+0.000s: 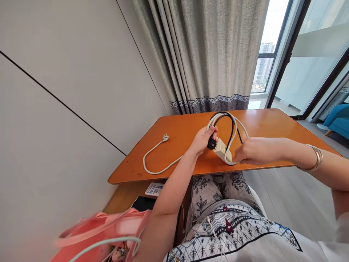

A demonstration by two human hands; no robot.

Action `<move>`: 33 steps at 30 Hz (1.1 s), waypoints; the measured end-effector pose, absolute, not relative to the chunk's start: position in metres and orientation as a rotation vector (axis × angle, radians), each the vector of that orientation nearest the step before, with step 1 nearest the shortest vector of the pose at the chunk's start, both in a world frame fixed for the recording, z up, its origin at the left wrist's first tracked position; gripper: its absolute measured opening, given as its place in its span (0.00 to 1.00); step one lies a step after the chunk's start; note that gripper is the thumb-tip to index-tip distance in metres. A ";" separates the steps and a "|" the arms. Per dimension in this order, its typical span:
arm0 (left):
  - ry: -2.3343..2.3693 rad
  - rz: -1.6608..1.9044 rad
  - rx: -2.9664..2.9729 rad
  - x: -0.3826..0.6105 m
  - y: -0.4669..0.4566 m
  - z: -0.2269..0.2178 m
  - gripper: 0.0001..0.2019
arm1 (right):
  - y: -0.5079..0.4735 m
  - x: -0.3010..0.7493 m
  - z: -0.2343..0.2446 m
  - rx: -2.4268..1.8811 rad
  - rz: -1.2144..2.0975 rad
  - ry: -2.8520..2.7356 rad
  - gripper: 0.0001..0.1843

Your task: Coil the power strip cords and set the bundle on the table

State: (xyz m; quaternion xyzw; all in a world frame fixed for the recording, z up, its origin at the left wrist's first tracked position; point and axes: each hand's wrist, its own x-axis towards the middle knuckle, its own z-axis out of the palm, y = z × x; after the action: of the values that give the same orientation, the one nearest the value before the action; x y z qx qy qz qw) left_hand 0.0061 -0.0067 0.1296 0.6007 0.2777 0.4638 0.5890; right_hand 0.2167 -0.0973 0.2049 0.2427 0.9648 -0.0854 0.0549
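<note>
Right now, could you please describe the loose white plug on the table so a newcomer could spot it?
Start at the orange wooden table before the grey curtain. On its left part, a white plug lies at the end of a white cord. Unlike the black plug pinched by the left hand, it is pale and untouched.

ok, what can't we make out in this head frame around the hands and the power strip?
Head view only:
Whether the black plug is seated in the power strip: the left hand covers the joint.
Right hand fingertips and the strip's near end: hidden behind its own knuckles.
Pink bag: blurred, cut off by the bottom edge.
Label card under the table: print too small.
</note>
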 end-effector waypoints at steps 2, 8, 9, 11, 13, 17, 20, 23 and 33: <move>0.551 1.010 1.460 0.010 -0.015 0.130 0.34 | -0.087 0.209 0.221 0.558 -0.804 2.878 0.08; 0.379 0.889 1.354 0.022 -0.026 0.119 0.39 | -0.055 0.198 0.219 0.664 -1.952 2.701 0.17; 0.366 0.872 1.304 0.023 -0.026 0.118 0.40 | -0.053 0.198 0.212 0.655 -2.071 2.670 0.16; 0.346 0.858 1.268 0.023 -0.024 0.118 0.41 | -0.049 0.199 0.200 0.570 -2.248 2.622 0.15; 0.338 0.874 1.313 0.022 -0.022 0.121 0.41 | -0.045 0.206 0.190 0.448 -2.337 2.592 0.15; 0.338 0.934 1.409 0.018 -0.022 0.126 0.36 | -0.037 0.230 0.185 0.290 -2.280 2.516 0.16; 0.321 0.953 1.438 0.017 -0.020 0.125 0.31 | -0.036 0.243 0.190 0.278 -2.285 2.500 0.17; 0.257 0.990 1.494 0.017 -0.015 0.119 0.34 | -0.043 0.237 0.195 0.359 -2.467 2.530 0.14; 0.302 0.931 1.609 0.018 -0.014 0.108 0.52 | -0.050 0.198 0.194 0.710 -3.309 2.317 0.05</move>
State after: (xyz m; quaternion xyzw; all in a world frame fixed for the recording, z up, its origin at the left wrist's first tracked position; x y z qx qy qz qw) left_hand 0.0182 -0.0139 0.1076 0.6907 0.1295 0.3998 0.5885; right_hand 0.1977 -0.0499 0.1945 0.1536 0.5010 -0.7157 -0.4617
